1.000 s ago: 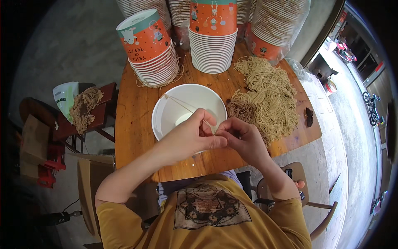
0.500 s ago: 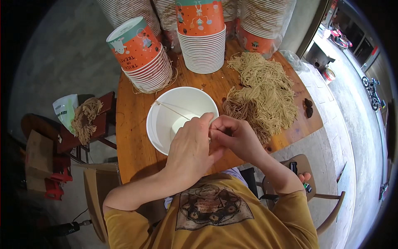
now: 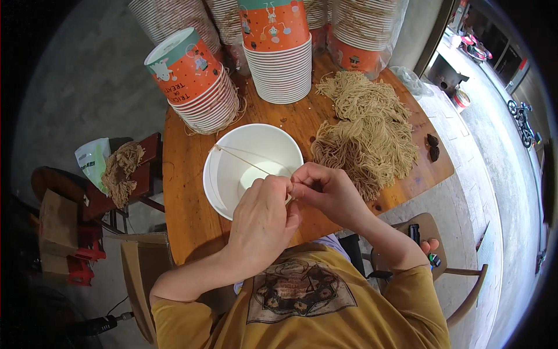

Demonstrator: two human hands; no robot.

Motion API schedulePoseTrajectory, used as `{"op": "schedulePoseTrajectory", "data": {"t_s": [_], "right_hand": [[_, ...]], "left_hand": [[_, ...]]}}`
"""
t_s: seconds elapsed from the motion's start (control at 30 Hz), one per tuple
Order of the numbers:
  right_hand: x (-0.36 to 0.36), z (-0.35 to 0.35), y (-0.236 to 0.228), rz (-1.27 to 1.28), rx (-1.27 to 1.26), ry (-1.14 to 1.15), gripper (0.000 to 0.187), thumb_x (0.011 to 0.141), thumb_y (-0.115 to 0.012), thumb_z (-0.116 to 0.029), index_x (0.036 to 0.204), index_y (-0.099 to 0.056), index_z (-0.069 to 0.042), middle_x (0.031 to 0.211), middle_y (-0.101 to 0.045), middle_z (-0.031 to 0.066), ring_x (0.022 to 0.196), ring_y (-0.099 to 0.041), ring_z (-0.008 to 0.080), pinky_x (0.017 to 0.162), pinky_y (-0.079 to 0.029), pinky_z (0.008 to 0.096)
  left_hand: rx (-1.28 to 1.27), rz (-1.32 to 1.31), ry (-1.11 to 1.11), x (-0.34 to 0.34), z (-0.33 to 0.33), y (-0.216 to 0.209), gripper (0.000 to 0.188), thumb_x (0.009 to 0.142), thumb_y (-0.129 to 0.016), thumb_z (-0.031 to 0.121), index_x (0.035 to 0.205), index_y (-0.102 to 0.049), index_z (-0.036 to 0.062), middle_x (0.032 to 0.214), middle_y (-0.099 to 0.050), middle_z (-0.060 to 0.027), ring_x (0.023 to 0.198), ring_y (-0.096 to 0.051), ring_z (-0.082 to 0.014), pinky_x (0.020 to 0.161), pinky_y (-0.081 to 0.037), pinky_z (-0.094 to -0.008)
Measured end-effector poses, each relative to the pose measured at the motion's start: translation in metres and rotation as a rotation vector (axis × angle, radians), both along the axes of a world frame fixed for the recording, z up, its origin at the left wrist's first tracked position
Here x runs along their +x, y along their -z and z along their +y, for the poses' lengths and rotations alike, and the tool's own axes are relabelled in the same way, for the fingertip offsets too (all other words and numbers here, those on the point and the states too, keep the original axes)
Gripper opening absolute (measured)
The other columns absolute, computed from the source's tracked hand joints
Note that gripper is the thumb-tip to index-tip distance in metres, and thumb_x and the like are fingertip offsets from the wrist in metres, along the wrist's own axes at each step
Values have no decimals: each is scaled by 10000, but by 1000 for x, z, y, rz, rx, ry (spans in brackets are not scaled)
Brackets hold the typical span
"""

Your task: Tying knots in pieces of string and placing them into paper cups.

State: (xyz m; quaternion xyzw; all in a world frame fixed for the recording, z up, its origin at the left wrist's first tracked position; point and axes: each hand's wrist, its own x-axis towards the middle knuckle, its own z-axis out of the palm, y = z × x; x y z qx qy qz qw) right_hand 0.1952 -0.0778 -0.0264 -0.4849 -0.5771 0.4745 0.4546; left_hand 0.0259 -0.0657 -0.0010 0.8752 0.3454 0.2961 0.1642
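One green-and-white bag [image 3: 93, 157] sits well off to the left of the hands, and just beside it a bundle of string [image 3: 123, 174] drapes over a stool [image 3: 152, 150]. Beyond the hands, to their left, leans a stack of upturned paper tubs [image 3: 192, 75]. Nearer, a white tub [image 3: 224, 183] stands open just in front of them; a taut thread [image 3: 247, 163] runs from its rim into the left hand [image 3: 260, 215], whose bent fingers grip it. The right hand [image 3: 325, 189] pinches thumb against forefinger, touching the left; I can't tell what it grips. To its right lie a heap of string [image 3: 375, 134] and two dark lumps [image 3: 433, 146].
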Motion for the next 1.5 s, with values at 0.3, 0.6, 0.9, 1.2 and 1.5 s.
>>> {"op": "schedulePoseTrajectory", "data": {"t_s": [0.3, 0.6, 0.9, 1.2, 1.5], "right_hand": [[1, 1, 3, 102, -42, -15, 106, 865, -622, -105, 907, -626, -7, 749, -635, 24, 692, -563, 56, 647, -472, 243], [1, 2, -3, 14, -46, 0, 128, 879, -626, -140, 904, -634, -15, 695, -584, -20, 650, -491, 32, 599, -426, 218], [0, 4, 3, 60, -92, 10, 141, 886, -635, -154, 876, -634, -14, 701, -533, -48, 639, -424, 16, 577, -375, 199], [-5, -1, -2, 64, -3, 77, 124, 861, -667, -134, 874, -636, -15, 708, -561, -44, 615, -450, 13, 556, -396, 198], [-1, -1, -5, -225, 203, 76, 123, 854, -676, -153, 868, -636, -38, 713, -591, -28, 605, -500, 25, 538, -415, 204]], "left_hand": [[157, -41, 11, 6, 0, 11, 370, 750, -677, 0, 1024, -430, 13, 861, -538, -146, 749, -530, -326, 658, -433, -407], [-329, -93, 30, -9, 7, -9, 199, 864, -580, 32, 1003, -437, 24, 837, -553, -145, 780, -573, -314, 673, -464, -389], [-877, -229, 121, -22, 35, -1, 176, 899, -555, 77, 1019, -435, 30, 803, -539, -37, 734, -529, -131, 673, -448, -285], [-1019, -271, 110, -18, 38, -3, 199, 888, -605, 110, 1033, -494, 32, 760, -545, -2, 708, -508, -61, 642, -438, -225], [-1109, -255, 156, -14, 42, -4, 117, 861, -642, 114, 867, -583, 13, 797, -603, -2, 713, -536, -72, 669, -451, -219]]}}
